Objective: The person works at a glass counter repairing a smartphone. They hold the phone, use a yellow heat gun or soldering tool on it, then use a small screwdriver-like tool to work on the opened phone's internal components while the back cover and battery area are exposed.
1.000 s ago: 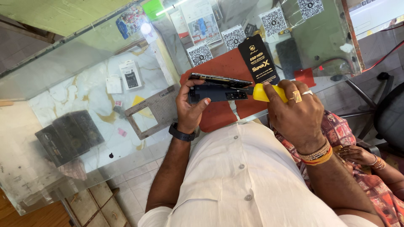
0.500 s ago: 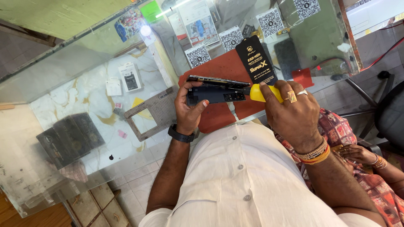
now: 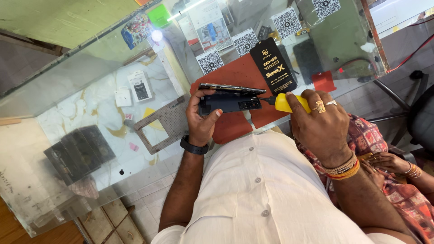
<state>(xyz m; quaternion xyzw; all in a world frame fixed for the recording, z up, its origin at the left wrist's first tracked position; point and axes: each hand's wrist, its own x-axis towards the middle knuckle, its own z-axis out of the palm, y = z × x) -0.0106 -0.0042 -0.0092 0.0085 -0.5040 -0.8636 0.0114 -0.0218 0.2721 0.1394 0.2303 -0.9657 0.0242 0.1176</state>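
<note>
My left hand (image 3: pixel 202 118) grips an opened dark phone (image 3: pixel 229 101) from below, holding it above a glass counter; the screen panel stands lifted along its far edge. A black band sits on that wrist. My right hand (image 3: pixel 320 126), with rings and bangles, is closed around a yellow-handled screwdriver (image 3: pixel 285 103) whose tip points left into the phone's right end. Under the phone lies a red work mat (image 3: pixel 235 79).
A black rectangular packet (image 3: pixel 273 65) leans on the mat. Several square code cards (image 3: pixel 245 43) stand at the back of the glass counter (image 3: pixel 90 68). A grey frame-shaped tray (image 3: pixel 163 124) and dark stacked boxes (image 3: pixel 79 151) lie below the glass. Another person's hand (image 3: pixel 386 161) rests at right.
The view has drifted slightly; both hands keep the same hold on the phone and screwdriver, with the tip staying at the phone's right end.
</note>
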